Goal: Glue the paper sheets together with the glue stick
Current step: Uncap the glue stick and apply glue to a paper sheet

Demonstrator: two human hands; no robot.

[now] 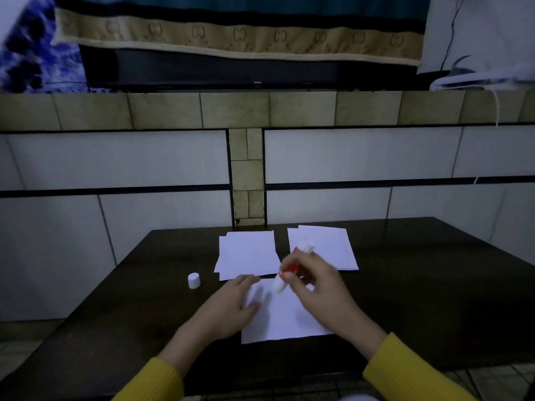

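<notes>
A white paper sheet [285, 319] lies on the dark table [144, 314] in front of me. My left hand [228, 308] rests flat on its left part, fingers straight. My right hand [321, 287] grips a red-and-white glue stick [289, 270], tilted, with its lower tip touching the sheet's far edge. The stick's white cap [194, 280] stands on the table to the left. Two small stacks of white paper lie farther back: one at the centre [246, 253], one to the right [330, 247].
A tiled wall [115, 160] with a ledge rises right behind the table's far edge. A patterned cloth [231, 36] hangs above the ledge. White cables [477, 79] lie at the upper right. Tiled floor shows past the table's left side.
</notes>
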